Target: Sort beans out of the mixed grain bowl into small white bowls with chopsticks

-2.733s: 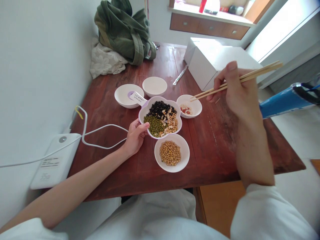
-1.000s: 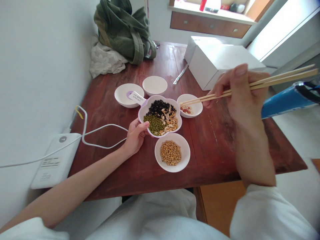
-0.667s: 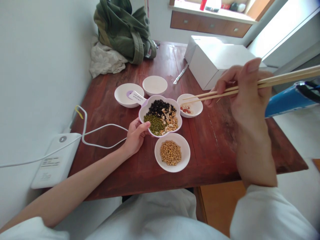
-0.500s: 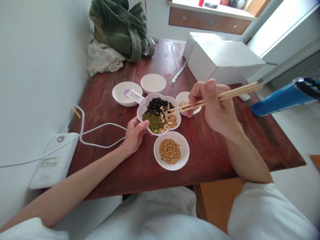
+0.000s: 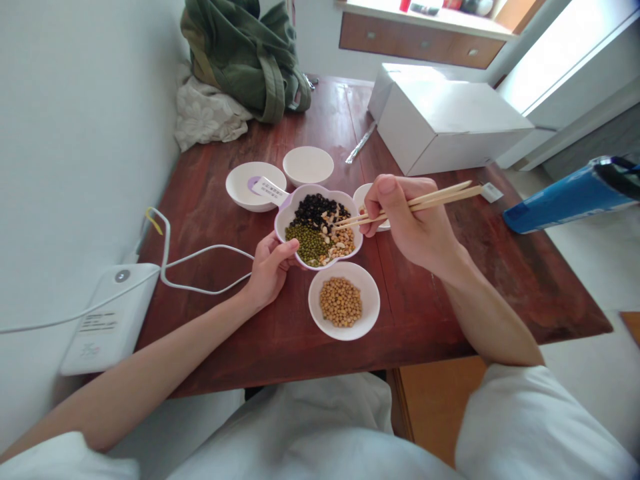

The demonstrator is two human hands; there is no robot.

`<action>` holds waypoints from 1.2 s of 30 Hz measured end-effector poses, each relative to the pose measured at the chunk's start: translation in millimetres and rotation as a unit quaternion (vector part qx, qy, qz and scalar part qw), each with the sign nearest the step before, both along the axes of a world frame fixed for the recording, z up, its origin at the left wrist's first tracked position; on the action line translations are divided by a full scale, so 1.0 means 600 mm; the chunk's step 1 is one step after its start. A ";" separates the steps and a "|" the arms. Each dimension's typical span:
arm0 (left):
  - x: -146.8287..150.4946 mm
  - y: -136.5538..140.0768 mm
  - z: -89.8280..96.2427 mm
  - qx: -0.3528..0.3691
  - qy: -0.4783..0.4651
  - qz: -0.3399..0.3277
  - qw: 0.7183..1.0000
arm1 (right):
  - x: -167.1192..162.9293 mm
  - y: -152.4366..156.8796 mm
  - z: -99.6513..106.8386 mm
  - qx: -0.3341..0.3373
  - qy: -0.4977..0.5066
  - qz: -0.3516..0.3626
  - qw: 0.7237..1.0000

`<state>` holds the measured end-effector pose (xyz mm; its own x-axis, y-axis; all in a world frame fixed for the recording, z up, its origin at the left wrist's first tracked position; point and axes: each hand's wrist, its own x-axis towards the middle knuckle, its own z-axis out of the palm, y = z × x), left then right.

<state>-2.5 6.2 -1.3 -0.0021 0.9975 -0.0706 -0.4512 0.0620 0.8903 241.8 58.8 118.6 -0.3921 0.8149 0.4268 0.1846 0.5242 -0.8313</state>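
My left hand (image 5: 271, 268) is closed on the near-left rim of a flower-shaped white bowl with a purple edge (image 5: 357, 248) and a labelled handle. In it lie black beans (image 5: 316, 208), green mung beans (image 5: 306, 244), yellow soybeans (image 5: 344, 245) and pale slivers. My right hand (image 5: 407, 217) grips a pair of wooden chopsticks (image 5: 443, 195), their tips among the pale pieces in the middle of the bowl; whether they pinch one is too small to tell. Nearest me stands a white bowl (image 5: 371, 313) of soybeans. Another small bowl (image 5: 361, 193) is partly hidden behind my right hand.
Two white bowls (image 5: 235, 190) (image 5: 309, 160) stand behind the flower-shaped bowl. A white box (image 5: 450, 120), a foil strip (image 5: 361, 143) and a green bag (image 5: 235, 53) lie farther back. A blue bottle (image 5: 570, 197) is at right; a white power bank (image 5: 107, 320) with a cable lies left.
My right hand has shifted slightly left and lower, and the chopsticks slant less steeply, their tips a little farther left in the bowl. My left hand keeps its hold.
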 end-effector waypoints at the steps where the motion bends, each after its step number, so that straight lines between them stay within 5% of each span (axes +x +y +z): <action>1: 0.000 0.000 0.000 0.001 0.001 -0.001 1.000 | -0.001 0.000 0.001 -0.003 -0.001 -0.002 1.000; 14: 0.000 0.000 0.001 -0.001 -0.004 0.002 1.000 | -0.006 0.007 0.007 -0.035 0.043 -0.034 0.998; 23: -0.002 0.000 -0.001 0.000 0.002 0.001 1.000 | 0.035 -0.005 0.044 -0.019 0.077 -0.073 0.994; 30: -0.002 0.001 -0.002 0.001 -0.005 0.001 1.000 | 0.025 -0.004 0.037 0.029 -0.039 0.028 0.998; 36: -0.001 0.001 -0.001 0.002 -0.006 -0.003 1.000 | 0.012 0.001 0.017 0.041 -0.054 0.040 0.997</action>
